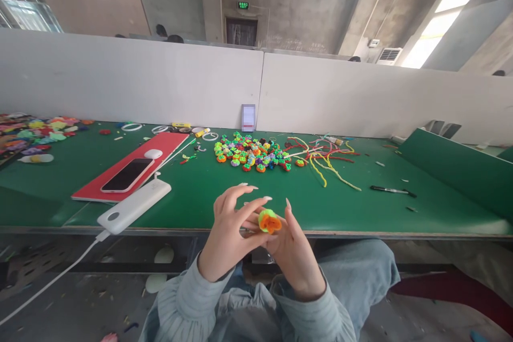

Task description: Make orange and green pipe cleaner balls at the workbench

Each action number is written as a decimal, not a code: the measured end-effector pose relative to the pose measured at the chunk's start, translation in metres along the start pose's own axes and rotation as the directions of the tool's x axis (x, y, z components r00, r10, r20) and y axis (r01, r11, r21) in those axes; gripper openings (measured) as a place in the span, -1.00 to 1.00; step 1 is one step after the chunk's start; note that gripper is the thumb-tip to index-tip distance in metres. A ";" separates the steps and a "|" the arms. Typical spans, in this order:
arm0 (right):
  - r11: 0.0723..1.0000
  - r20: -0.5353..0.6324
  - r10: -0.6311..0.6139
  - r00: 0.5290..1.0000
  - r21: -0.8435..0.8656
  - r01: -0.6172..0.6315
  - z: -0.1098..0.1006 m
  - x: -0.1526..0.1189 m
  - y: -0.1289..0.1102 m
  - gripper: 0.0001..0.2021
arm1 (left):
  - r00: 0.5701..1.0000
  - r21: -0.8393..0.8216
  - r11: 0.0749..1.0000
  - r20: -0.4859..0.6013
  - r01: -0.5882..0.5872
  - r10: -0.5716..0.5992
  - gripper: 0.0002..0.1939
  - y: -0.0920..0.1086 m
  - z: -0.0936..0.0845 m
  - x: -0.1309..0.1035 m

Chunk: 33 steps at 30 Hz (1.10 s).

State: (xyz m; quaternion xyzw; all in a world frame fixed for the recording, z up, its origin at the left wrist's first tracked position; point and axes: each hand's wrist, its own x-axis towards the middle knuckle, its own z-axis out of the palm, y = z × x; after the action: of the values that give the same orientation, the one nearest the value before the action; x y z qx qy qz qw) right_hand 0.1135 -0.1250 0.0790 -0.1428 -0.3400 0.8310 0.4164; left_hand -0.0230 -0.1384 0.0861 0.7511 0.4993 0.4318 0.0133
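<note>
Over the near table edge, both hands meet around a small fuzzy pipe-cleaner flower [269,222], lime green at the back and orange in front. My left hand [230,224] has its thumb and index finger closed about the flower's left side, while its other fingers stretch out above. My right hand [295,254] bears the piece against its fingers, which lie partly hidden behind it, and its thumb points up. Beyond the hands lies a pile of small multicoloured pipe-cleaner pieces [252,154], many with green tops.
Loose pipe cleaners [320,157] and a black pen [393,191] lie on the right. A red folder [94,187], a phone [127,175] and a white power bank [136,206] with a cable are on the left. Another phone [248,117] leans on the white partition [160,85].
</note>
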 end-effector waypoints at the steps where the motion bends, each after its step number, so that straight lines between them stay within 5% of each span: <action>1: 1.000 0.000 0.009 1.000 -0.019 -0.009 -0.001 0.000 0.001 -0.44 | 1.000 0.037 0.999 -0.005 -0.014 0.014 -0.59 0.000 -0.001 0.001; 7: 0.991 0.072 0.031 0.997 -0.133 -0.021 -0.007 0.000 0.003 -0.45 | 0.999 -0.022 0.999 -0.024 -0.046 0.045 -0.74 0.001 -0.003 0.000; 15: 0.956 0.013 -0.157 0.988 -0.250 0.155 -0.010 0.002 0.011 -0.72 | 0.999 -0.193 0.981 -0.048 -0.004 -0.005 -0.74 0.004 0.004 -0.006; 28: 0.837 -0.241 -0.404 0.882 -0.487 0.250 -0.017 0.004 0.021 -0.60 | 0.990 -0.224 0.972 -0.134 -0.066 0.036 -0.66 0.008 0.011 -0.008; 33: 0.754 -0.283 -0.524 0.803 -0.592 0.283 -0.011 0.001 0.017 -0.62 | 0.991 -0.265 0.964 -0.134 -0.023 -0.013 -0.52 0.014 0.010 -0.009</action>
State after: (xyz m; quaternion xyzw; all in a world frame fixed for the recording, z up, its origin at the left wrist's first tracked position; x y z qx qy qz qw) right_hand 0.1087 -0.1264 0.0594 -0.3519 -0.4743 0.5400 0.5997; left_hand -0.0072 -0.1478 0.0807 0.7128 0.4348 0.5447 0.0791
